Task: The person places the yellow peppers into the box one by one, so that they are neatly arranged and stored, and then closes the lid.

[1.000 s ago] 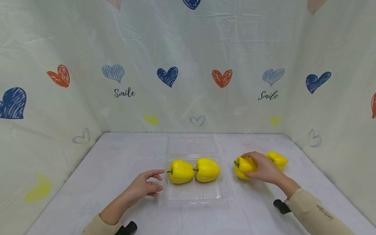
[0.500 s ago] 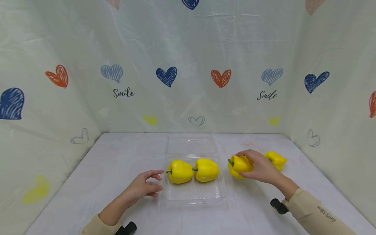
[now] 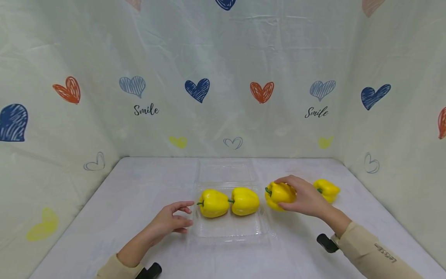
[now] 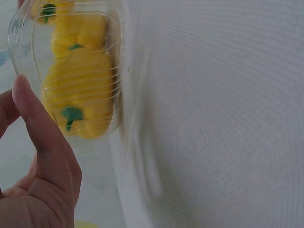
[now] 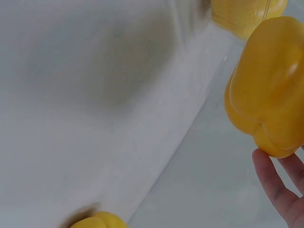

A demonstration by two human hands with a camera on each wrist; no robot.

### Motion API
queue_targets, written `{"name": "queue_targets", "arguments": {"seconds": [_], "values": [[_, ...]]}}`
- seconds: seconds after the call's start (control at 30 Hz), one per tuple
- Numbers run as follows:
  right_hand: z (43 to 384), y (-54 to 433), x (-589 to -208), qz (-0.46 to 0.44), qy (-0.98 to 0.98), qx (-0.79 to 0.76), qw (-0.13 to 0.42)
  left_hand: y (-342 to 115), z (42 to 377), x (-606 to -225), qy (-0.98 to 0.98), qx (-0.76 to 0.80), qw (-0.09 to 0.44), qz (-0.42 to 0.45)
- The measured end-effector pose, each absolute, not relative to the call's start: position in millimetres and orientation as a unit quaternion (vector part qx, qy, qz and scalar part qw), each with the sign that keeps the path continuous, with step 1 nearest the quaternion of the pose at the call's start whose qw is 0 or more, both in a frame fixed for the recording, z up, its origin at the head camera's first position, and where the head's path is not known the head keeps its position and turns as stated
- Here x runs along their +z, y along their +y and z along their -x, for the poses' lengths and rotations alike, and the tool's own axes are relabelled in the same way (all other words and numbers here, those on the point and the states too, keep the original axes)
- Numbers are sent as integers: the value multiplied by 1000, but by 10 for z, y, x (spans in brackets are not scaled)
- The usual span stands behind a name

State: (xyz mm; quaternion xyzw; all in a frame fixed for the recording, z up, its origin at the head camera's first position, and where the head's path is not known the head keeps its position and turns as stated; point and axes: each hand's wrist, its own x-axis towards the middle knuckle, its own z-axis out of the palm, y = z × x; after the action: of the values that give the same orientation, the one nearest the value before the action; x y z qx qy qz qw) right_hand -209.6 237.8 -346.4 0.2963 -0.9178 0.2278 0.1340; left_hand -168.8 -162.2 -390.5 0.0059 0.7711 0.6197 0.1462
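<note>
My right hand [image 3: 306,197] grips a yellow bell pepper [image 3: 275,195] from its right side, just right of the clear plastic container [image 3: 226,231]. In the right wrist view this held pepper [image 5: 270,85] is off the table, its shadow below. Two more yellow bell peppers lie side by side in the container, the left one [image 3: 213,204] and the right one [image 3: 246,201], with green stems pointing left. My left hand [image 3: 170,221] is at the container's left edge, fingers relaxed and apart. One fingertip [image 4: 21,83] is at the clear rim in the left wrist view; contact is hard to tell.
Another yellow bell pepper [image 3: 329,190] lies on the white table [image 3: 146,178] behind my right hand. The container's clear lid [image 3: 225,169] is folded back flat toward the rear. A curtain [image 3: 230,124] with printed hearts encloses the table's back and sides.
My right hand has lifted the bell pepper slightly and carried it left toward the container, away from the other loose pepper. My left hand and the container look unmoved.
</note>
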Motion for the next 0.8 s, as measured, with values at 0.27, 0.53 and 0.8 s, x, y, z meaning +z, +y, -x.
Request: {"name": "queue_targets", "arguments": {"seconds": [0.27, 0.53, 0.8], "values": [[2058, 2289, -3398, -310, -913, 227, 137, -1616, 1693, -3909, 771, 620, 144, -10], [2036, 2176, -3362, -328, -906, 228, 141, -1620, 1698, -3918, 772, 619, 143, -8], [2024, 2061, -3343, -332, -905, 232, 128, -1611, 1699, -3928, 778, 613, 140, 5]]}}
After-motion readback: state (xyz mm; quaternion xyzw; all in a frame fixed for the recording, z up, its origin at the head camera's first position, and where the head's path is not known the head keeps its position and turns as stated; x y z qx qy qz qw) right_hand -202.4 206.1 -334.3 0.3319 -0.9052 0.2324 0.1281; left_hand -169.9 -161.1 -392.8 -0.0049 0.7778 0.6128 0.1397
